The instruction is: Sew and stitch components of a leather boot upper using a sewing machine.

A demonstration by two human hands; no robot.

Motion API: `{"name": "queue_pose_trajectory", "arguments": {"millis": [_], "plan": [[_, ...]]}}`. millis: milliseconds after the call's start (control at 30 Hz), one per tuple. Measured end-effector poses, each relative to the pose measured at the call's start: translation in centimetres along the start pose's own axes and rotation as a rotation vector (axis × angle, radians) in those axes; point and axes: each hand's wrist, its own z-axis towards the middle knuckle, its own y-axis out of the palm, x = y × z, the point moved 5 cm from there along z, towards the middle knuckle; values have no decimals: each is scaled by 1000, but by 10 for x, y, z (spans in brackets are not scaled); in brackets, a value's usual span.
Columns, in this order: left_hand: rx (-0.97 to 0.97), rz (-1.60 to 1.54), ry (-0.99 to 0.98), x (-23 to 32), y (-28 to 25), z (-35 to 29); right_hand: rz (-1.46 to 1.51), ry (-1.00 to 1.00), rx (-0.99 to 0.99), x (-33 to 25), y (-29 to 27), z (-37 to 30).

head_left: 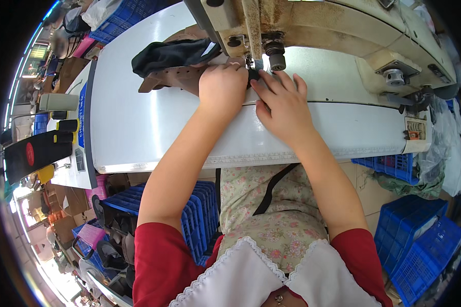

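Observation:
A brown shoe upper (175, 77) with rows of small holes and a black fabric lining (171, 55) lies on the white sewing machine table. My left hand (223, 86) is closed on its right part, knuckles up, close to the presser foot (249, 62). The fingertips of that hand are hidden. Just right of the needle area, my right hand (286, 100) has its fingers spread low over the table. Its index finger touches a small black part of the work (253, 75). The beige sewing machine (322, 23) arches above both hands.
A printed ruler strip (292, 156) runs along the table's front edge. Blue crates (410, 225) stand on the floor at the right, and another blue crate (202, 210) is below the left forearm. Shoes (112, 245) fill the lower left. Clear plastic bags (448, 148) hang at the right.

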Motion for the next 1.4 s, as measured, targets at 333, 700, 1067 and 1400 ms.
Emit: {"name": "queue_pose_trajectory", "arguments": {"millis": [333,700,1067,1400], "plan": [[205,-187,107,-51,-49,-86,157,-92,21,-16,-8,13],[9,-47,362,-81,-28,-75,55,-25,93,-37,17,23],[61,55,545,-96,-18,-69,75,7,102,-34,18,27],[259,341,775,-86,-18,-59,37,-12,149,-29,17,25]]}}
